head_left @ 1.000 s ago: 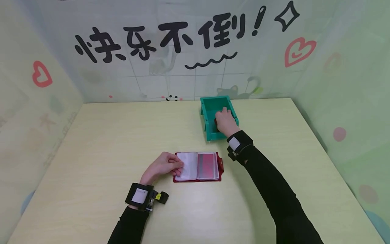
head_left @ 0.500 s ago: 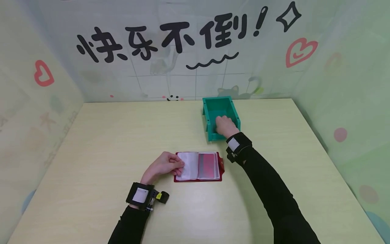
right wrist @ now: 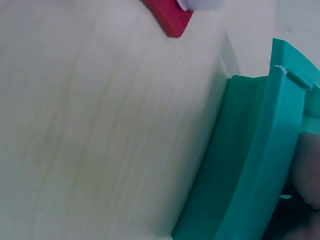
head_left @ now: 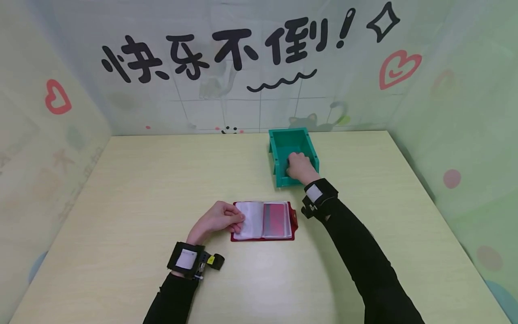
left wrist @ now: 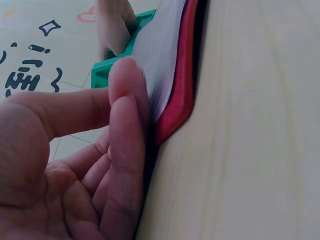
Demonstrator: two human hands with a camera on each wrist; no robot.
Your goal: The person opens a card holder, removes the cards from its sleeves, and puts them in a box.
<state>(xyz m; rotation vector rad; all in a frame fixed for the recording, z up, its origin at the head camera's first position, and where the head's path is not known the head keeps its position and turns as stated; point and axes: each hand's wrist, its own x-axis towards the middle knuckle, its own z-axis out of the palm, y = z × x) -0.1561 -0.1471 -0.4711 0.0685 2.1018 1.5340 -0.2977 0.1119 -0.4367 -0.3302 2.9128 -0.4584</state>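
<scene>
Inside the green bin (head_left: pixel 288 141) rests the right hand (head_left: pixel 301 168)

The back wall (head_left: pixel 243 110) reads “快乐不倒!” (head_left: pixel 236 51) in black.

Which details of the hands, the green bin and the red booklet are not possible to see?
Head view: what, if anything, the right hand holds in the green bin; the hand itself hides this.
Right wrist view: most of this hand; the right edge cuts it off.
Left wrist view: the far part of the red booklet; the top edge cuts it off.
</scene>
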